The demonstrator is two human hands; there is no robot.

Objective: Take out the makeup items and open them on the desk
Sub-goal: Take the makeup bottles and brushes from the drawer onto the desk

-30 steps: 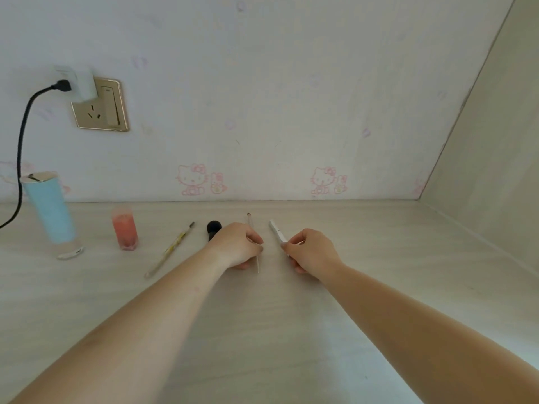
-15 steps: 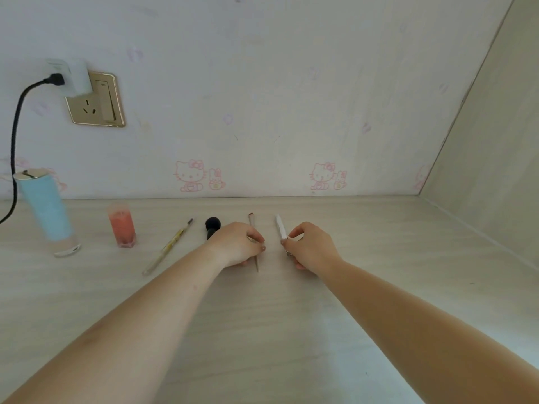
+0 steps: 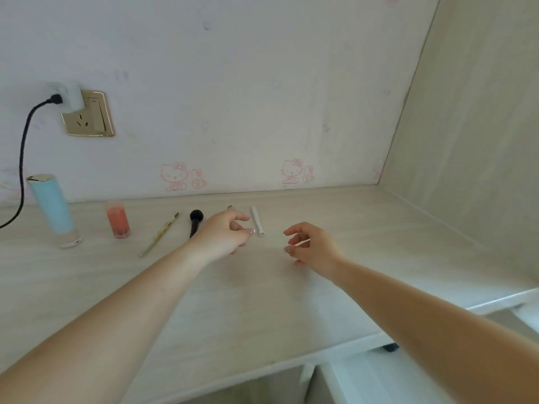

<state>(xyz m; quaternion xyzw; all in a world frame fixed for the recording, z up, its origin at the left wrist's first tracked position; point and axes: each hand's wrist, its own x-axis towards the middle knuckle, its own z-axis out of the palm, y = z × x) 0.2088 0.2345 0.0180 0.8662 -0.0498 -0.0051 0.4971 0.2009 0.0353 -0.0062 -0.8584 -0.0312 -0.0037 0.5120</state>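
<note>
Item: white pen [image 3: 257, 220], flat on desk [image 3: 364, 243], just right of black brush [image 3: 194, 223].
Left hand [image 3: 224, 234]: fingers loosely curled, grip unclear (thin stick tip shows beyond it).
Right hand [image 3: 312, 246]: relaxed, empty, right of pen.
We advise: steady barrel, pull cap straight.

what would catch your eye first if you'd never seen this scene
Two bare forearms reach in from the bottom, the left hand and right hand loose-fingered over the desk. Behind them lies a row of makeup: blue tube, pink bottle, pencil, black brush, white stick.
</note>
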